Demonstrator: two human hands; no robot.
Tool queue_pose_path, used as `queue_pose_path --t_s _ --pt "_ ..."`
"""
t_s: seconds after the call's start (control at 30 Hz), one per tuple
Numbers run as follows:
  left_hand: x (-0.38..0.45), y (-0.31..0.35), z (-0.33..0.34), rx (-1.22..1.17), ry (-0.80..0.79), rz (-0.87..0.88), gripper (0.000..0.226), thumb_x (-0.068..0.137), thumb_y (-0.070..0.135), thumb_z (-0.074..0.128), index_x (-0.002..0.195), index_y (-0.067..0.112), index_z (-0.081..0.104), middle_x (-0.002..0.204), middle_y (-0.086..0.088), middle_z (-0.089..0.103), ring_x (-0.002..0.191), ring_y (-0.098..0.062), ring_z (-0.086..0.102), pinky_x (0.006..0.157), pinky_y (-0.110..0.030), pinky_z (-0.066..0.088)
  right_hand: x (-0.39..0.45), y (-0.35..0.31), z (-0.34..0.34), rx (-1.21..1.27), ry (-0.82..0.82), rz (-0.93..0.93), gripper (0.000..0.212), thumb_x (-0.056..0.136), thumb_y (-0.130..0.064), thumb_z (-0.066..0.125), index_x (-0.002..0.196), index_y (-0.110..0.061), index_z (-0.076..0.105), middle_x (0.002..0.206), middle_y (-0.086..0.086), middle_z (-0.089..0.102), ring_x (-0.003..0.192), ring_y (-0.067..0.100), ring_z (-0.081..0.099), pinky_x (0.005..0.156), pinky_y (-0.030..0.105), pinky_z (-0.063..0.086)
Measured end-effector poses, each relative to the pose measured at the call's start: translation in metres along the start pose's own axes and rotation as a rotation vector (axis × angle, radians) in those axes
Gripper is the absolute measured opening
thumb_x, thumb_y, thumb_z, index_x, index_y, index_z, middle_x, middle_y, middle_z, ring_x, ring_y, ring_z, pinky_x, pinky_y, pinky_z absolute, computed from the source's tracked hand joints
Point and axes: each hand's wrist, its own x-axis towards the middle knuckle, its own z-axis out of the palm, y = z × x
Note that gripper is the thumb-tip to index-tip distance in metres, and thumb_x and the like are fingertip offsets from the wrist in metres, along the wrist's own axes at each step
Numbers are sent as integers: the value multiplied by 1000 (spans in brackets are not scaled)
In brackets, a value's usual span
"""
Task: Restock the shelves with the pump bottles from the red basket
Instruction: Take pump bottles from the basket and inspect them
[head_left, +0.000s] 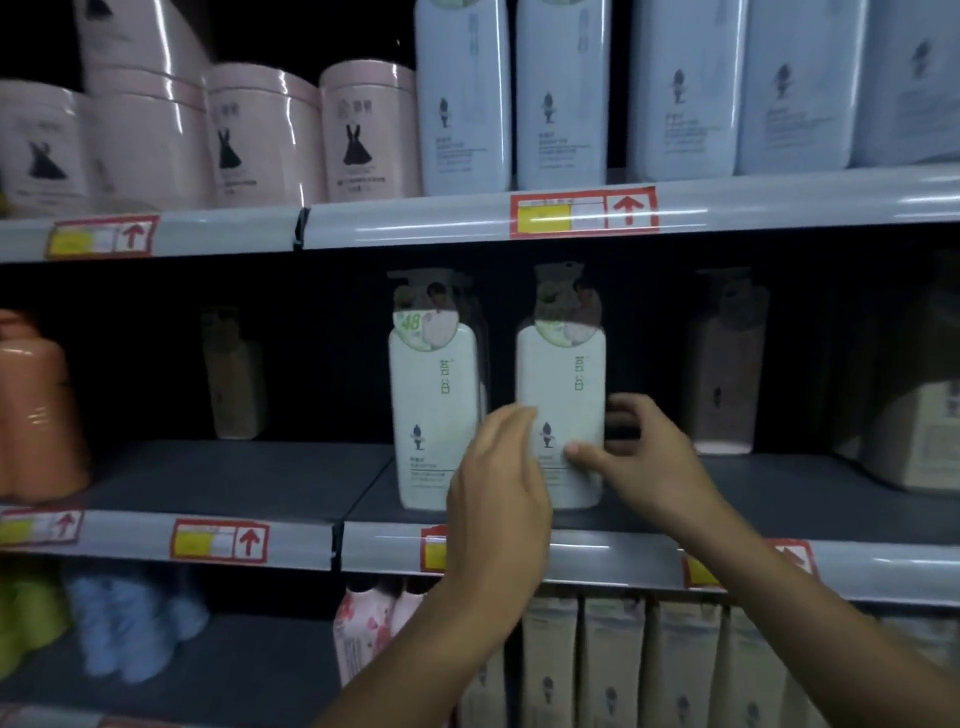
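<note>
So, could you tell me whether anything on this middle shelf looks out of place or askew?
Nothing stands out. Both white pump bottles stand upright, side by side near the shelf edge, the right hand gripping the right one.

Open dark shelf board (249, 467) lies left of the two white pump bottles (436, 415) I see at the middle shelf's front; they stand just beside each other. The upper shelf edge (415, 223) hangs close over their pumps. A dim bottle (724, 364) blocks the right.
</note>
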Motion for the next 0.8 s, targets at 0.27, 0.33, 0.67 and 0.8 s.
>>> queue_pose_path --t_s 0.27,0.33,0.67,0.8 --pt "-4 19 -3 260 -458 59 19 96 5 48 107 18 58 113 -5 63 103 -24 59 78 -30 42 -14 -6 12 -339 120 32 30 71 -36 89 71 -19 65 67 -8 64 74 21 66 68 33 54" --pt "2 20 0 295 -485 26 18 94 3 46 103 15 57 111 -8 62 100 -27 59 75 -31 39 -8 -10 15 -349 122 34 30 72 -31 87 73 -8 69 69 2 69 73 26 66 67 35 55" --pt "29 9 25 397 -639 -59 19 97 4 45 113 9 53 123 -15 55 111 -37 60 80 -41 42 14 -7 34 -345 116 38 27 87 -25 74 100 -8 57 97 9 68 92 32 66 75 35 51" --pt "30 0 31 413 -651 -14 29 100 10 45 128 10 51 131 -16 55 117 -35 59 89 -44 47 -9 0 30 -402 32 -230 13 92 -9 59 92 -17 69 91 3 74 87 24 70 76 36 53"
